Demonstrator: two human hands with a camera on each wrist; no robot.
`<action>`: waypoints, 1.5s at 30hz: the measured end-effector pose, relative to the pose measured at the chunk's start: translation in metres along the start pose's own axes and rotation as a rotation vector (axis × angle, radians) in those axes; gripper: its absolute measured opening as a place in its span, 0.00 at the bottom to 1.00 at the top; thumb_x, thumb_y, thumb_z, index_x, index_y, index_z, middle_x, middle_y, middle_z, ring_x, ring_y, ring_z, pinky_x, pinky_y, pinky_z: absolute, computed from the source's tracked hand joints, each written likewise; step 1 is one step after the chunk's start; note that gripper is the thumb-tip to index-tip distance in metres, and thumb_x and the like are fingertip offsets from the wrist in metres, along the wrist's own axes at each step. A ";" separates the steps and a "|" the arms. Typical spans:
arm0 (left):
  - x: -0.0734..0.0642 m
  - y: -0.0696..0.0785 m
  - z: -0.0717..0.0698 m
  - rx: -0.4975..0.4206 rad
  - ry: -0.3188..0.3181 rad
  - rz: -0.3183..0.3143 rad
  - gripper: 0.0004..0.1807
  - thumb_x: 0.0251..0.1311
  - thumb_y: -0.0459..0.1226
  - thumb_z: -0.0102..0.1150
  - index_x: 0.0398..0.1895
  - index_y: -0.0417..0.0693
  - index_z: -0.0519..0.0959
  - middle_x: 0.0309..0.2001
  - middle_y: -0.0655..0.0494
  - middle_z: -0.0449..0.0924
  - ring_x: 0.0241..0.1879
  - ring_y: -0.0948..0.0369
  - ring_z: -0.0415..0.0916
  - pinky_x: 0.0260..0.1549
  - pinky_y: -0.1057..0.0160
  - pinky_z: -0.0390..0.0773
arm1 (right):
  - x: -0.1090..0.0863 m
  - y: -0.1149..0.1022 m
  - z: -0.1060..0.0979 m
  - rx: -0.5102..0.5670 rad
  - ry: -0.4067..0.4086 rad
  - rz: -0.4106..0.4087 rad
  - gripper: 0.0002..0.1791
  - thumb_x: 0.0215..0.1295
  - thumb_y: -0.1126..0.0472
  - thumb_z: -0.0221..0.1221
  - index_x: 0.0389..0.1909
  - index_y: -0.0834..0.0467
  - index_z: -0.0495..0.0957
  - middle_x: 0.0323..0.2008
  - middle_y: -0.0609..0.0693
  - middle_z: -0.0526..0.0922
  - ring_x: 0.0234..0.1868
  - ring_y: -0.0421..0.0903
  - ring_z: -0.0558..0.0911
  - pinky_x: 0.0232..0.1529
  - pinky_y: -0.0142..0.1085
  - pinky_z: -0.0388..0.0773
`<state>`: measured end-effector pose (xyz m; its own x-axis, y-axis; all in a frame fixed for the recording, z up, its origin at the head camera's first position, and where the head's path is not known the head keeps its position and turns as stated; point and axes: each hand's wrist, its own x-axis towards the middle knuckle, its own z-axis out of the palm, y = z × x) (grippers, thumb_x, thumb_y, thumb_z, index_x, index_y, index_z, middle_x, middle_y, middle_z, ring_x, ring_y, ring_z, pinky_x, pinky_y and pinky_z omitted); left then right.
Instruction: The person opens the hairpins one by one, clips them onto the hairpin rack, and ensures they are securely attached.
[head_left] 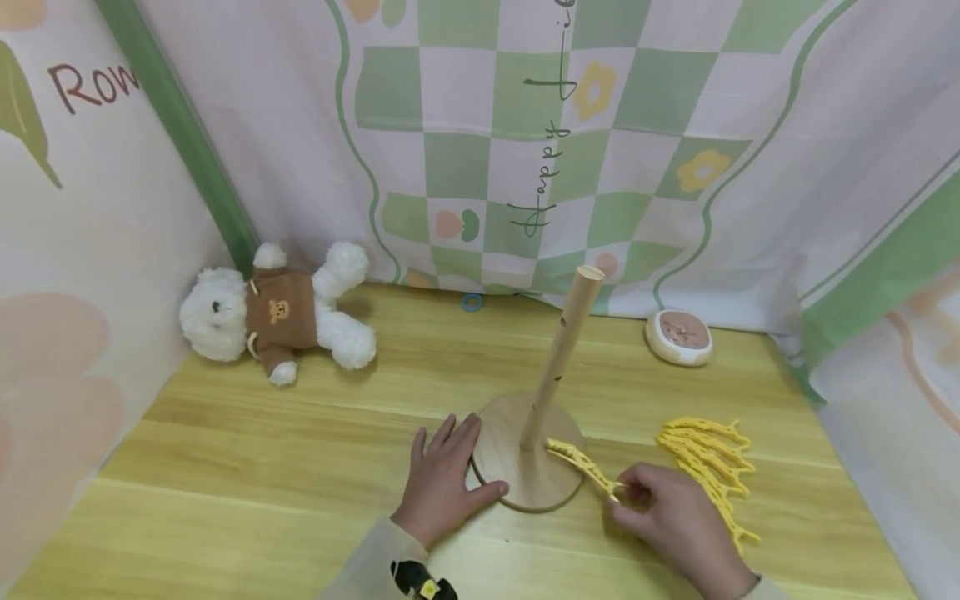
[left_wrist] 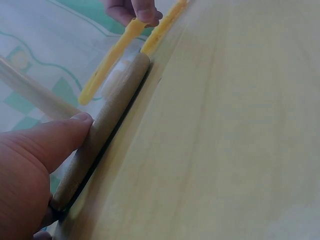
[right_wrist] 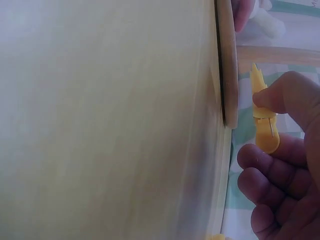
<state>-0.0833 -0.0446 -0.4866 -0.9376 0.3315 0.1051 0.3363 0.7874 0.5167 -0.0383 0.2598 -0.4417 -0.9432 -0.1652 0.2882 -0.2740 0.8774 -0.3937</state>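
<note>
A round wooden base (head_left: 498, 433) carries an upright wooden post (head_left: 567, 337) with small dark holes along its side. My left hand (head_left: 446, 485) rests at the base's left edge, fingers fairly straight and spread; the left wrist view shows the thumb (left_wrist: 65, 135) pressing on the rim. Between thumb and fingertips, my right hand (head_left: 678, 518) pinches one end of a slim yellow branch-like plastic piece (head_left: 581, 462). Its other end points toward the foot of the post, over the base. A thin metal pin shows on the piece (right_wrist: 265, 110) in the right wrist view.
A pile of similar yellow pieces (head_left: 693, 446) lies right of the base, partly behind my right hand. Farther back are a white plush toy (head_left: 281, 312) in a brown shirt, a small blue ring (head_left: 472, 293) and a rounded white device (head_left: 678, 337). Fabric curtains surround the table.
</note>
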 end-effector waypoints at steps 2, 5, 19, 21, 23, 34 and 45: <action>0.000 0.000 0.000 0.004 0.001 0.002 0.53 0.54 0.68 0.61 0.77 0.48 0.61 0.75 0.54 0.62 0.75 0.47 0.55 0.70 0.33 0.42 | 0.001 0.000 0.001 0.001 0.004 -0.009 0.15 0.41 0.57 0.78 0.25 0.45 0.80 0.24 0.33 0.79 0.25 0.31 0.76 0.26 0.32 0.77; 0.001 0.000 0.000 0.002 -0.002 0.001 0.53 0.54 0.68 0.61 0.77 0.48 0.62 0.75 0.54 0.62 0.75 0.47 0.55 0.70 0.33 0.42 | 0.002 0.001 0.002 0.000 0.013 -0.021 0.15 0.40 0.58 0.78 0.24 0.45 0.80 0.23 0.33 0.77 0.25 0.30 0.74 0.25 0.31 0.75; 0.002 0.002 0.000 -0.007 -0.002 0.010 0.52 0.55 0.67 0.62 0.76 0.47 0.62 0.75 0.53 0.62 0.75 0.46 0.55 0.70 0.32 0.42 | 0.010 -0.004 0.004 0.000 -0.029 0.013 0.13 0.43 0.57 0.77 0.25 0.46 0.81 0.23 0.34 0.78 0.25 0.31 0.75 0.26 0.31 0.76; 0.002 0.003 -0.001 -0.009 -0.004 0.010 0.52 0.55 0.67 0.62 0.76 0.47 0.62 0.75 0.53 0.62 0.75 0.46 0.55 0.70 0.33 0.42 | 0.011 -0.005 0.004 -0.004 -0.037 0.027 0.13 0.43 0.57 0.77 0.26 0.45 0.82 0.23 0.34 0.79 0.25 0.32 0.76 0.27 0.32 0.76; 0.002 0.004 -0.001 -0.010 -0.005 0.008 0.52 0.55 0.67 0.62 0.76 0.47 0.62 0.75 0.53 0.62 0.75 0.46 0.55 0.70 0.33 0.42 | 0.012 -0.006 0.004 0.003 -0.049 0.045 0.12 0.44 0.56 0.77 0.27 0.45 0.82 0.24 0.34 0.80 0.26 0.33 0.77 0.29 0.33 0.78; 0.001 0.001 -0.001 -0.010 -0.007 0.004 0.54 0.54 0.69 0.60 0.77 0.47 0.62 0.75 0.54 0.62 0.75 0.47 0.55 0.70 0.33 0.41 | 0.015 -0.003 0.004 0.063 -0.131 0.141 0.12 0.50 0.52 0.75 0.33 0.47 0.85 0.31 0.36 0.85 0.33 0.38 0.83 0.38 0.40 0.81; 0.001 0.001 -0.006 -0.019 -0.046 -0.031 0.54 0.54 0.68 0.62 0.77 0.48 0.60 0.76 0.54 0.60 0.76 0.47 0.53 0.71 0.34 0.39 | 0.017 -0.005 0.008 0.109 -0.134 0.176 0.13 0.50 0.53 0.76 0.36 0.49 0.85 0.32 0.36 0.86 0.34 0.38 0.83 0.39 0.40 0.81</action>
<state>-0.0845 -0.0469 -0.4809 -0.9425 0.3304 0.0498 0.3045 0.7879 0.5353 -0.0540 0.2492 -0.4422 -0.9927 -0.0787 0.0914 -0.1151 0.8455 -0.5215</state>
